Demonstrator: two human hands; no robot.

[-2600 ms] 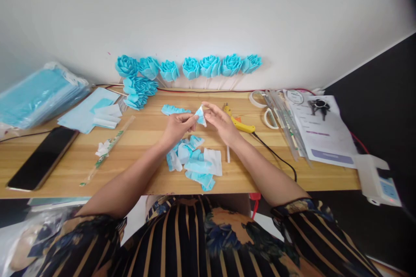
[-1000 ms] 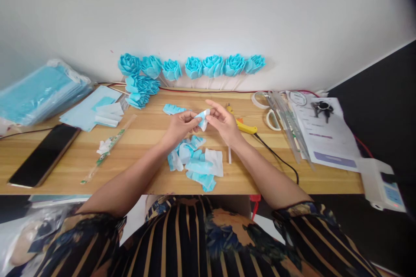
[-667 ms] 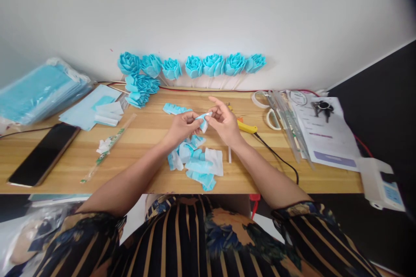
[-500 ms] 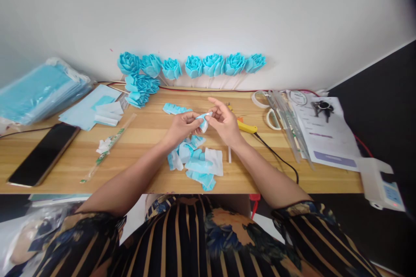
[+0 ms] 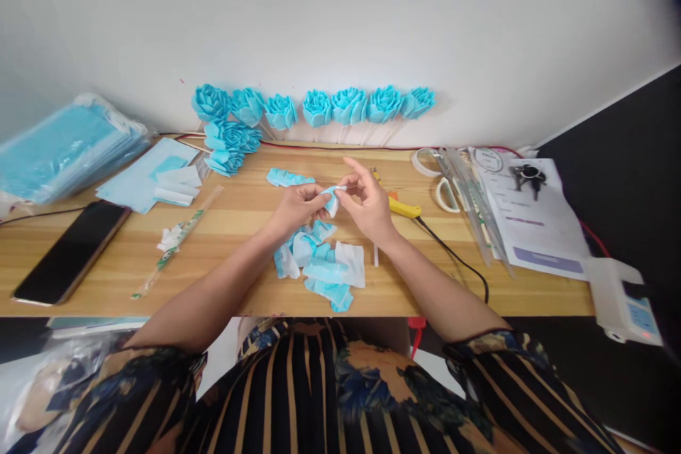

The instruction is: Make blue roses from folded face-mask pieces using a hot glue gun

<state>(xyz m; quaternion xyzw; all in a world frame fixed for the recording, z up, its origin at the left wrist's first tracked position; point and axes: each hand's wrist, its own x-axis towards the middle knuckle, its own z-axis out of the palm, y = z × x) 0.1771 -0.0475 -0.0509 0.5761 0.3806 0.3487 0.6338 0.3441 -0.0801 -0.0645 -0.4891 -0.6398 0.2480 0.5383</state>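
Between my two hands is a small blue and white piece of material (image 5: 333, 204). My left hand (image 5: 299, 210) pinches its left side with thumb and fingers. On its upper right corner my right hand (image 5: 369, 204) has thumb and fingertips closed, with the index finger raised. Below the hands lies a loose pile of blue and white pieces (image 5: 325, 269). A pleated blue strip (image 5: 290, 177) rests behind my left hand. Right of my right hand is a yellow-handled tool (image 5: 405, 208) with a black cord, its front partly hidden.
Blue flowers (image 5: 348, 106) on sticks lean along the wall. On the left are a bag of blue sheets (image 5: 69, 149), flat sheets (image 5: 130, 181), a phone (image 5: 72, 253) and a clear wrapper (image 5: 181, 237). To the right are tape rolls (image 5: 447, 196), clear tubes, papers and keys (image 5: 529, 176).
The held piece has shifted slightly, its upper edge now looking more folded at my right fingertips. Both hands have barely moved; the things on the table are as before.
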